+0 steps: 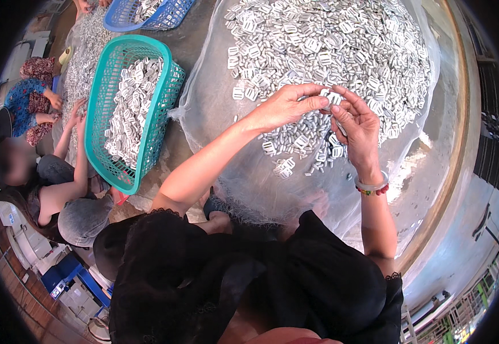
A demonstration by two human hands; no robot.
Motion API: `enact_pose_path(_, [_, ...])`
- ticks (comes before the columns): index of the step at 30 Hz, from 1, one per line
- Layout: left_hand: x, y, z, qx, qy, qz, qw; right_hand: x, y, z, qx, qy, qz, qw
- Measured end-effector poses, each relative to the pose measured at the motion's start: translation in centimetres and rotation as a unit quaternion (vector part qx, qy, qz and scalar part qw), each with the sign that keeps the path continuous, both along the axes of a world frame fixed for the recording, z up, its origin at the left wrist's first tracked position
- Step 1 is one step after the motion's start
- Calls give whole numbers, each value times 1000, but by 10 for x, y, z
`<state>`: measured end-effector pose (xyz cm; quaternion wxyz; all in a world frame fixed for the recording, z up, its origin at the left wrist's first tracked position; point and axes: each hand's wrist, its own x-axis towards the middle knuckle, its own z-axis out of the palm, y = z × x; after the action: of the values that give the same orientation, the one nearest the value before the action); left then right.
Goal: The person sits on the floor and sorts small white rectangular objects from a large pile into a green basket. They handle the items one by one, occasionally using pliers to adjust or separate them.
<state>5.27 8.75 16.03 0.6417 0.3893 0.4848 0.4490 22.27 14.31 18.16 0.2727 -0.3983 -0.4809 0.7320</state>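
Note:
Above the near part of a heap, my two hands meet. My left hand (291,107) comes in from the left, closed, with thumb and forefinger pinching a grey metal slotted buckle (332,96). My right hand (357,123) is closed on the other side of that buckle, its fingers curled and partly hiding it. A bracelet (371,188) circles the right wrist. Beneath and beyond both hands spreads the heap (301,49) of slotted buckles mixed with small oblong grey metal pieces. A few buckles (284,167) lie loose at its near edge.
Translucent plastic sheeting (235,178) lies under the heap. To the left stands a teal plastic basket (93,109) of buckles, with a blue basket (172,17) beyond it. Other people sit further left, with hands (56,102) near another heap (86,51). A curved ledge (461,109) borders the right.

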Motion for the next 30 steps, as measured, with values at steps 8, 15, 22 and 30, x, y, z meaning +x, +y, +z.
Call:
enact_pose_path(8, [17, -12, -16, -19, -50, 76, 996, -3, -7, 5, 119, -71, 6, 990])
enact_pose_path(15, [20, -6, -17, 3, -29, 85, 996, 0, 5, -7, -128, 87, -46, 987])
enact_pose_path(22, [18, -12, -6, -26, -69, 83, 994, -5, -1, 0, -4, 4, -22, 1000])
enact_pose_path(30, [3, -4, 0, -6, -50, 21, 999, -2, 5, 6, 43, -14, -12, 999])
